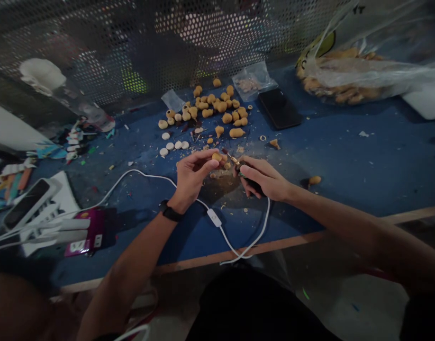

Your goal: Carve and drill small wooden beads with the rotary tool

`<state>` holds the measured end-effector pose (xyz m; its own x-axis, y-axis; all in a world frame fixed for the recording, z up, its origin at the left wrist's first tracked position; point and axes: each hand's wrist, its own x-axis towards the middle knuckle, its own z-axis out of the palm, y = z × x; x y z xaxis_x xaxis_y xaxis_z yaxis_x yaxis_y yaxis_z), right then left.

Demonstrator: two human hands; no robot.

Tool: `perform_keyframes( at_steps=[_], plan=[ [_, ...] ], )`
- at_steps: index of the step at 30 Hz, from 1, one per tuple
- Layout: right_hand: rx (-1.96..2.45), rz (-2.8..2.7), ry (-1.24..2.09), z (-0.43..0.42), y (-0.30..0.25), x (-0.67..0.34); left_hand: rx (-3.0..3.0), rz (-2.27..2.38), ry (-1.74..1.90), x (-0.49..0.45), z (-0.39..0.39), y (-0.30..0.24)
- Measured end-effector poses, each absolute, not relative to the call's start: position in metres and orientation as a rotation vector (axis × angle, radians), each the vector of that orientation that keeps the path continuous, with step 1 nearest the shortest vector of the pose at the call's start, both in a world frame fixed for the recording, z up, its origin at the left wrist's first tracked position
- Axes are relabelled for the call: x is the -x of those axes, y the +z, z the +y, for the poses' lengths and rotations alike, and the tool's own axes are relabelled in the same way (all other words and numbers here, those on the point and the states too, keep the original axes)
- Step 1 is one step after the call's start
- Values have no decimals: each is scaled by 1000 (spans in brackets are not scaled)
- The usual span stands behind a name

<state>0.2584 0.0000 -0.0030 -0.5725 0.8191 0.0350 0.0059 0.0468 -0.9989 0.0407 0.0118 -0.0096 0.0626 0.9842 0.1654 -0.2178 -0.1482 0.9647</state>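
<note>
My left hand (193, 174) pinches a small yellow-brown nut-like piece (216, 157) between thumb and fingertips, just above the blue table (345, 156). My right hand (265, 179) grips a dark corded hand tool (243, 169) whose thin tip (231, 157) points at the piece and nearly touches it. A white cable with an inline switch (214, 218) runs from the tool under my left wrist toward the left. Dust and shavings lie on the table under both hands. A black band sits on my left wrist.
A heap of similar yellow pieces (217, 110) and several white discs (174, 146) lie beyond the hands. A black phone (279, 109), small plastic bags, a large bag of pieces (348, 78), a power strip (43, 222) and a perforated metal screen (149, 42) surround the spot.
</note>
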Motion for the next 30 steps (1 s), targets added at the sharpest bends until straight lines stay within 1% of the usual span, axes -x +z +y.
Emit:
perform_keyframes(
  at_steps=[18, 26, 30],
  plan=[
    [946, -1881, 1341, -1, 0, -254, -1088, 987, 1443, -45, 12, -9],
    [1048, -2033, 966, -2, 6, -252, -1089, 1028, 1469, -43, 12, -8],
    [1049, -2073, 891, -2, 7, -252, -1105, 1021, 1485, -42, 13, -9]
  ],
)
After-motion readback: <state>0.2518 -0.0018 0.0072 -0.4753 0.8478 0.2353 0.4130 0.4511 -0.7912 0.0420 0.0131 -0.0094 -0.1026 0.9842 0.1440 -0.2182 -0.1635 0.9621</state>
